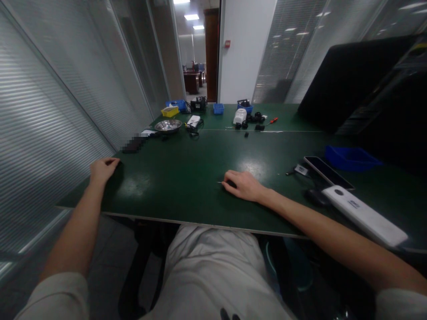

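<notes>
My left hand (pixel 104 170) is at the left edge of the green table (pixel 187 169), thumb and fingers pinched together. Whether anything is between them is too small to tell. Near the middle of the table's front part rests my right hand (pixel 243 186), its fingers curled to a closed pinch. A thin pale tip (pixel 219 182) sticks out to the left of those fingers, and a dark patch shows inside the curl. I cannot make out what the thing is.
At right lie a white elongated device (pixel 365 215), a phone-like slab (pixel 328 172), a labelled cable (pixel 301 170) and a blue tray (pixel 352 158). Along the back stand a metal bowl (pixel 168 126), a yellow basket (pixel 170 111), a white charger-like box (pixel 239 116) and a red-handled screwdriver (pixel 273 120).
</notes>
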A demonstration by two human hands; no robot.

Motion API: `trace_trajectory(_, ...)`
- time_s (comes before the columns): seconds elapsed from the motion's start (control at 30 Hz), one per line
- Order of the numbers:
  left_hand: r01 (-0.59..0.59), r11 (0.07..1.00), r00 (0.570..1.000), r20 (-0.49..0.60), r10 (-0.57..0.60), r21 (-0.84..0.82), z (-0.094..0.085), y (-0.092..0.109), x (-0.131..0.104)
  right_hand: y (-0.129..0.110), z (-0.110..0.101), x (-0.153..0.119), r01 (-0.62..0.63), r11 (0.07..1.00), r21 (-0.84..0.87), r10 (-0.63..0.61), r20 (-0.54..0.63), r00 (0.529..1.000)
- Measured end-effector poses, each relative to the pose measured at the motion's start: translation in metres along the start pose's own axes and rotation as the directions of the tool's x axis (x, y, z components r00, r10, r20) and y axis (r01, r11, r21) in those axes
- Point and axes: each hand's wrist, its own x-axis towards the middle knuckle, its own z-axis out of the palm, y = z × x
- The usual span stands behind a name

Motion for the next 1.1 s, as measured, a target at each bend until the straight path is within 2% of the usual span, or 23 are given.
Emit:
trace_trajectory(0.17,0.045,0.999,0.999,0.015,-0.045,0.002,0.0012,-0.0018,0.0035,-0.0005,-0.0010,-0.0002,0.006,1.000,0.010,-0.006,0.003,1.000)
trace_trajectory(0.4,0.018,1.000,1.000,0.004,-0.018,-0.005,0.0059,-0.0072,0.0077,-0.0005,-0.0008,-0.0005,0.009,1.000,0.012,-0.009,0.001,1.000)
trace_trajectory(0.67,0.009,0.996,0.999,0.053,-0.004,-0.091,0.0049,-0.0008,0.0035,-0.0008,-0.0018,0.0000,0.011,1.000,0.003,-0.011,0.001,1.000)
trace_trajectory(1.1,0.117,0.976,0.993,0.041,-0.111,-0.186,0.0019,-0.0014,0.0032,0.0002,-0.0013,-0.0004,0.007,1.000,0.020,-0.007,0.000,1.000)
